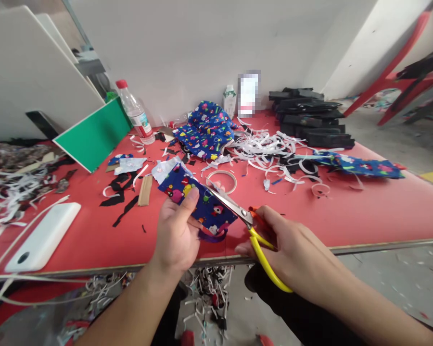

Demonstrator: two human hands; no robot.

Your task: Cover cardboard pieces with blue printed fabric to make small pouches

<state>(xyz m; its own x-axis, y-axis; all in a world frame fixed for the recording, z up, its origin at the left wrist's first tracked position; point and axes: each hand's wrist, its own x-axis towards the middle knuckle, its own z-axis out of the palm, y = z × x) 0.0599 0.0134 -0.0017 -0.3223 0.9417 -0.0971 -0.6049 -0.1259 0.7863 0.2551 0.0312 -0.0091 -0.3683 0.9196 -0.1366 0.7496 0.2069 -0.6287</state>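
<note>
My left hand (pixel 178 228) grips a blue fabric piece (pixel 212 211) printed with colourful cartoon figures, thumb on top. A purple strap (pixel 213 236) hangs along its lower edge. My right hand (pixel 285 240) is closed around the scissors (pixel 261 250), which have yellow and orange handles. Their blades lie along the far edge of the fabric piece, pointing up and left; whether they are biting into it I cannot tell. A roll of tape (pixel 222 181) lies just beyond the blades, partly behind the fabric.
On the red table (pixel 328 216) stand a plastic bottle (pixel 139 117), a carton (pixel 229 101) and a stack of black pieces (pixel 310 117). Printed blue fabric (pixel 205 129) and white strips (pixel 267 146) lie behind my hands. A white power bank (pixel 45 238) with a cable is at left.
</note>
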